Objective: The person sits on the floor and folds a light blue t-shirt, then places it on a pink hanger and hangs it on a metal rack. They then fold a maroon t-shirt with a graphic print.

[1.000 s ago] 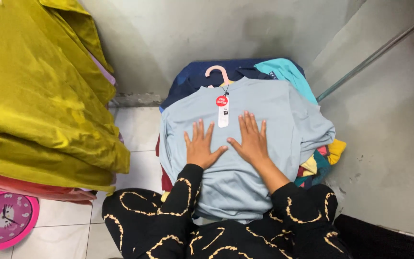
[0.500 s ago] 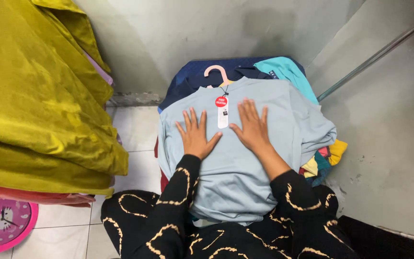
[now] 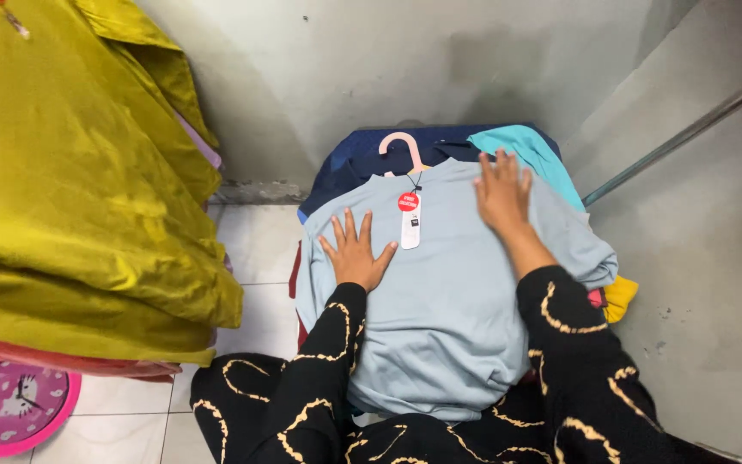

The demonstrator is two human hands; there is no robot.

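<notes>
View: head camera, looking down at a stack of clothes set against a grey wall.
Left hand: left hand [image 3: 355, 253] lies flat, palm down, fingers spread apart, on the light blue shirt [image 3: 440, 301]; it grips nothing. It sits at about 9 o'clock from the hang tag.
Right hand: right hand [image 3: 501, 191] lies flat, palm down, fingers apart, on the shirt's upper shoulder area at about 1 o'clock from the left hand; it clasps nothing. Its fingertips reach the shirt's top edge, just beside the teal garment [image 3: 530, 150].
Shirt position: the light blue shirt is the top layer of the stack, front side up, collar toward 12 o'clock, hem toward 6 o'clock, near the person's knees.
Hang tag: white tag with a red round sticker [image 3: 410, 219] lies on the shirt chest, between the two hands.
Hanger: pink hanger hook [image 3: 401, 146] shows at 12 o'clock above the collar, resting on the navy garment [image 3: 354, 167].
Under layers: navy garment and teal garment protrude at the top; a yellow piece [image 3: 620, 296] protrudes at 3 o'clock; a red edge shows at 9 o'clock.
Sleeves: black with gold swirl pattern [image 3: 577, 361], on both forearms.
Surroundings: yellow-green fabric pile [image 3: 70, 189] at 9 o'clock, well apart from the stack; pink round wall clock [image 3: 15, 406] on the white tiled floor [image 3: 255, 249] at 8 o'clock.
</notes>
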